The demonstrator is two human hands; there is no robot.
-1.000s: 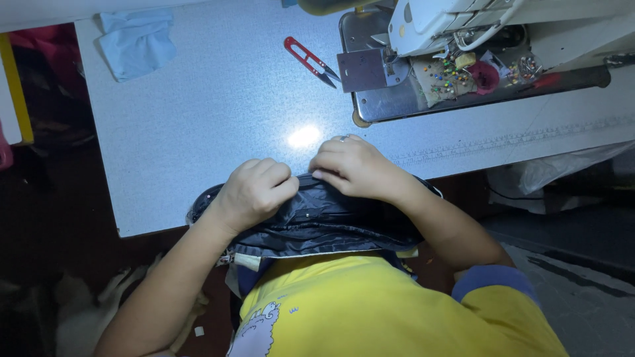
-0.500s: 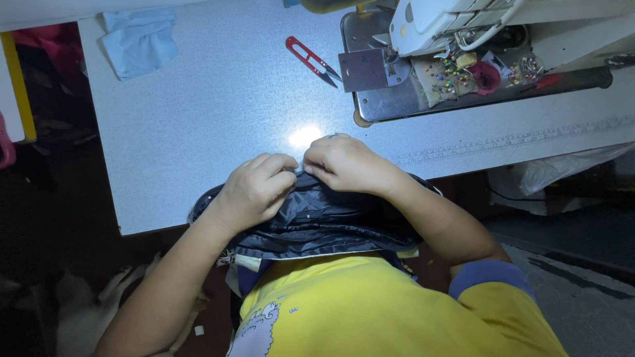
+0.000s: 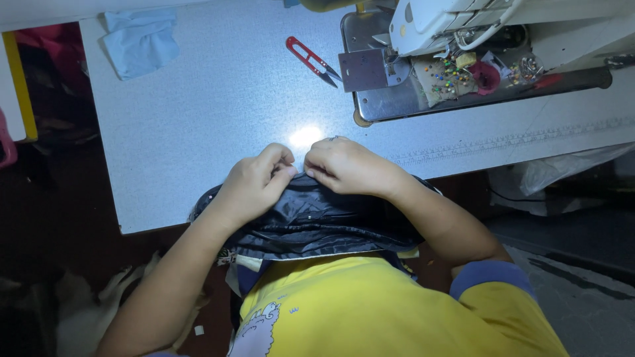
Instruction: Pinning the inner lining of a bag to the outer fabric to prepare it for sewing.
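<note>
while both hands pinch it | dark fabric (image 3: 317, 221) edge between left fingers (image 3: 281, 173); right fingers (image 3: 317, 170)

A shiny black fabric (image 3: 311, 221) is lying against a speckled pale grey table (image 3: 218, 106). Red-handled snips (image 3: 311, 61) are resting by a light blue cloth (image 3: 140, 39). A yellow shirt (image 3: 370, 304) with blue sleeve trim is showing below, and a white sewing machine (image 3: 463, 20) is glowing.

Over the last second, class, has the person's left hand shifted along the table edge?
Yes. The left hand has moved toward the bright glare spot on the grey table, meeting the right hand.
</note>
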